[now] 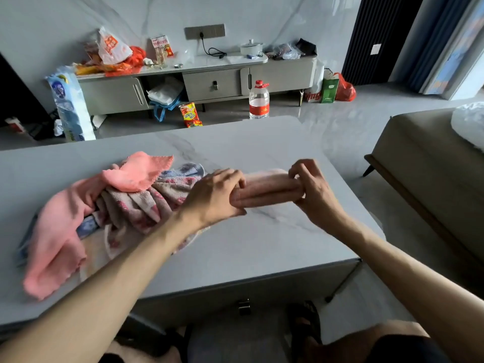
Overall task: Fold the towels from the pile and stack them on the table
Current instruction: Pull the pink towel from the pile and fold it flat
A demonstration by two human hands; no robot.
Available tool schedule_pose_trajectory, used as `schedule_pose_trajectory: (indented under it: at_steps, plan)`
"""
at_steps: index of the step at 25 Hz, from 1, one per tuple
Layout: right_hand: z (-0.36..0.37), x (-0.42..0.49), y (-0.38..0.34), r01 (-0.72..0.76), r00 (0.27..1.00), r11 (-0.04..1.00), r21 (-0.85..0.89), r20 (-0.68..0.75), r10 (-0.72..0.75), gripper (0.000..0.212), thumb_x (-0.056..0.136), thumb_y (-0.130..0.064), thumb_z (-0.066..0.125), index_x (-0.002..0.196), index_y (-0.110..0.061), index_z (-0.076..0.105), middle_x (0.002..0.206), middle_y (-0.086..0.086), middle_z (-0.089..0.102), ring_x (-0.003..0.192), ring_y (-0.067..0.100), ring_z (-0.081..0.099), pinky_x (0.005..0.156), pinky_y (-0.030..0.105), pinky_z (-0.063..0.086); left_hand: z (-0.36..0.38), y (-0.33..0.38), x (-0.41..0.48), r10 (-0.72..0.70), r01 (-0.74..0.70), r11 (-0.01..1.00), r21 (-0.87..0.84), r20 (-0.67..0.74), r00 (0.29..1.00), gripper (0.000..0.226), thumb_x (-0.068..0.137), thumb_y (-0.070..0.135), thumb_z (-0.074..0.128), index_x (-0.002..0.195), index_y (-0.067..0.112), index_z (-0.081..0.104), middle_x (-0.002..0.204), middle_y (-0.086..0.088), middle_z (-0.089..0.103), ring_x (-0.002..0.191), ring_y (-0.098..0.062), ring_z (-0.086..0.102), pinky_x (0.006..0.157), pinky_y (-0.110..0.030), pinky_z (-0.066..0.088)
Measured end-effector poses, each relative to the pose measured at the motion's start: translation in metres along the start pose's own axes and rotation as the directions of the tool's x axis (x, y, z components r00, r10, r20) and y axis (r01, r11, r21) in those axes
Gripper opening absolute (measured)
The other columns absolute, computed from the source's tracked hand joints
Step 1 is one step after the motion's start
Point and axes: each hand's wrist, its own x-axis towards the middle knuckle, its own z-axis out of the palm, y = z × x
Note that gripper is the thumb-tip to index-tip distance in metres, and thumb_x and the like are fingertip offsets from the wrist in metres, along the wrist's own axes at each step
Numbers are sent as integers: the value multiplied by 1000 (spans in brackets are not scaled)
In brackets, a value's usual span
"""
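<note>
Head view, one entry, fingers outward.

1. Fingers of the left hand (212, 197): curled over the left end of a pale pink towel (267, 189), thumb beneath; the end is gripped.
2. Fingers of the right hand (311, 189): bent and pinched round the right end of the same towel; the end is gripped.
3. Pale pink towel: gathered into a long, narrow, layered bundle, stretched level between the two hands, over the middle of the table (262, 244). Whether it rests on the surface or is held just above cannot be told.
4. Forearms: both bare, extended from the lower edge of the picture; the left forearm is laid across the near right part of the pile (131, 200).
5. Pile: unfolded towels heaped on the left half of the table, just beside the left hand. Noted in it: a coral towel (138, 171) on top at the back, a larger pink towel (55, 237) draped down the left side, a beige flowered towel (146, 203) in the middle, and a blue patterned cloth (188, 169) partly shown at the back.
6. Table: grey marble-look top, a drawer seen below its near edge.
7. Beyond the table: a water bottle (259, 100) with a red cap and a snack bag (190, 115) on the floor, in front of a low cabinet (209, 82) loaded with bags and a white pot (251, 47).
8. Right side: a sofa (432, 166), well apart from the table.
</note>
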Motion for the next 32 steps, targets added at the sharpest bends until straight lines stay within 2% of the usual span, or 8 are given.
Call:
schedule_pose_trajectory:
  at_steps: [3,6,13,17,19,22,27,32]
  plan:
    - [14,-68,30,16,958,997,-78,288,7,61,58,20,34,102,-16,56,127,7,45,102,28,57,80,32,49,46,0,-47,-54,115,975,-189,301,952,36,77,55,68,92,23,65,84,15,53,79,-5,52,75,-30,46]
    - [26,-70,33,-266,945,963,-48,183,270,50,69,17,42,104,-12,64,130,7,54,114,31,57,89,22,41,77,-1,-48,-293,296,950,-95,48,955,43,86,54,51,101,17,65,95,2,60,90,-19,59,80,-38,50]
    - [78,-45,23,-185,858,928,-324,407,313,95,83,-78,0,155,-20,20,164,1,12,152,22,3,122,41,14,139,6,-33,-466,467,882,70,286,837,74,93,66,21,155,29,5,164,-6,-2,150,-29,5,121,-43,9]
    - [73,-39,21,-442,834,890,-111,316,453,68,94,-51,48,150,-17,30,159,11,21,146,29,20,118,39,22,133,7,-29,-538,554,824,-117,147,830,75,92,57,45,153,21,19,157,-14,23,144,-30,25,114,-39,26]
    - [56,-28,28,-708,690,703,75,291,663,53,87,-44,64,127,-11,53,123,15,50,112,30,51,97,41,40,122,0,-22,-740,736,574,-361,157,654,71,89,50,59,144,13,34,142,-16,46,129,-33,46,99,-35,38]
    - [40,-23,37,-849,524,494,188,412,745,43,67,-52,72,57,-20,46,63,-1,41,61,18,39,63,40,33,108,-13,-17,-791,838,219,-500,412,452,80,67,61,71,122,4,57,124,-10,63,112,-26,60,93,-32,45]
    - [42,-23,36,-904,427,364,224,444,787,44,75,-46,68,100,-9,67,101,8,69,93,23,65,78,35,51,104,8,-13,-771,852,179,-491,467,432,39,83,40,71,100,6,58,114,-7,63,99,-21,56,82,-28,41]
    - [-20,-26,62,-876,480,431,216,296,826,38,82,-40,59,104,-10,63,99,7,66,91,25,62,77,34,48,115,65,24,-680,771,219,-598,473,560,63,66,61,64,101,10,61,99,-12,72,90,-28,68,82,-44,58]
